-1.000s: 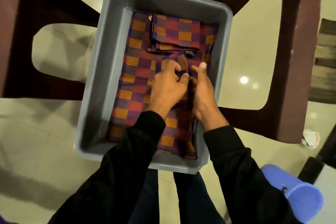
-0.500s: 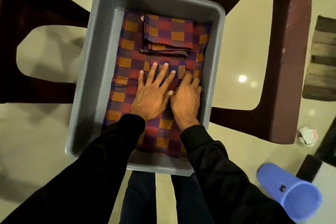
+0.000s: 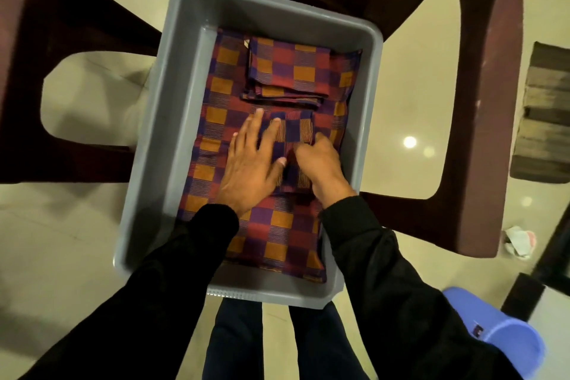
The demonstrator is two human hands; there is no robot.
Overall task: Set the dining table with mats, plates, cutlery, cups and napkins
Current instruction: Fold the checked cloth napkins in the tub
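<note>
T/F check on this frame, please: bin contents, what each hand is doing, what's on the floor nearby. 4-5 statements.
1. The grey bin holds checked cloths. True.
2. A folded stack of napkins lies at the far end of the bin. True.
3. The left hand is clenched in a fist above the bin. False: it lies flat, fingers straight, on a small folded napkin.
4. The right hand is outside the bin. False: it is inside, fingers curled at that small napkin's edge.
5. A blue cup lies on its side on the floor, lower right. True.
</note>
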